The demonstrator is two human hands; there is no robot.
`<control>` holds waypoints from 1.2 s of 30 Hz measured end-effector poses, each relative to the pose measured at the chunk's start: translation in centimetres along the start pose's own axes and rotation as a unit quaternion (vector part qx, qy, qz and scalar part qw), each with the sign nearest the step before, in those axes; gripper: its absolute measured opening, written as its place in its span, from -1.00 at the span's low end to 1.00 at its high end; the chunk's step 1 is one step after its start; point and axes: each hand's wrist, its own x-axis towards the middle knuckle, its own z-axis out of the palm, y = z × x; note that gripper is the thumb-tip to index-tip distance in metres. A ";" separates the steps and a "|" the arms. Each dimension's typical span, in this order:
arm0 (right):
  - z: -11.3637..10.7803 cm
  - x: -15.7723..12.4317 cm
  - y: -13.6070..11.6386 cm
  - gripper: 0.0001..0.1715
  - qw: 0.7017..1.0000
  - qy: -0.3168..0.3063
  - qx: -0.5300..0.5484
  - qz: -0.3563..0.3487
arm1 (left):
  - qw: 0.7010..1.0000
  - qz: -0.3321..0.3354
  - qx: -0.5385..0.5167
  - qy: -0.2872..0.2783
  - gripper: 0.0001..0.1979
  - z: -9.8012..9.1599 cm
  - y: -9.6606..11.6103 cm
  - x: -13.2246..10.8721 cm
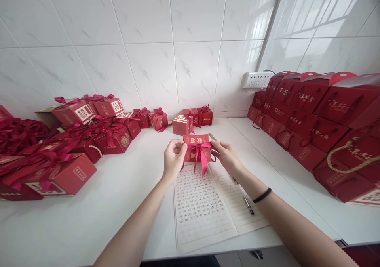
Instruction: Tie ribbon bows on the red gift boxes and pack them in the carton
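Observation:
A small red gift box [196, 143] with a pink ribbon bow [201, 153] is held up over an open notebook [204, 203] on the white table. My left hand [174, 156] pinches the box's left side, fingers closed on it. My right hand [225, 155] grips the right side of the box at the ribbon, fingers closed. A black band sits on my right wrist.
Several small red ribboned boxes [113, 138] lie along the back and left of the table [124, 195]. Larger red bags with rope handles [320, 128] are stacked at the right. A pen [248, 204] lies on the notebook. A white power strip [257, 79] hangs on the tiled wall.

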 end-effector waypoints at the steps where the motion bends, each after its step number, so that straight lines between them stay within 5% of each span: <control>1: 0.0 0.0 0.0 -0.42 1.000 0.001 0.000 0.002 | 1.000 -0.002 0.004 0.004 -0.84 -0.1 -0.1 0.1; 5: 0.1 0.1 0.1 -0.40 1.000 0.004 -0.005 0.010 | 1.000 -0.014 0.004 0.000 -0.68 -0.5 -0.8 0.3; 12: 0.5 0.0 0.4 -0.44 1.000 0.000 -0.021 0.007 | 0.987 -0.063 -0.063 -0.138 -0.25 -0.2 -0.7 -0.1; 16: 0.4 -0.1 0.2 -0.48 0.999 0.013 -0.039 -0.003 | 0.989 -0.074 -0.034 -0.121 -0.36 0.0 -0.3 -0.1; 21: 0.7 -1.2 -1.8 -0.63 0.984 0.101 -0.103 -0.109 | 0.992 -0.076 -0.023 -0.101 -0.51 0.0 0.0 0.0; 24: 1.2 -2.6 -3.0 -0.53 0.982 -0.043 -0.157 -0.091 | 0.995 -0.070 -0.011 -0.074 -0.52 0.1 0.1 0.0; 28: 2.0 -4.1 -2.5 -0.50 0.906 -0.301 -0.262 0.141 | 0.994 -0.084 -0.002 -0.064 -0.51 -0.1 0.4 0.3; 30: 2.5 -4.5 -1.4 -0.53 0.885 -0.319 -0.269 0.204 | 0.991 -0.100 -0.019 -0.083 -0.50 -0.3 0.7 0.4; 36: 4.3 -4.2 1.1 -0.70 0.940 -0.228 -0.145 0.209 | 0.985 -0.118 -0.026 -0.122 -0.50 -1.1 1.7 0.7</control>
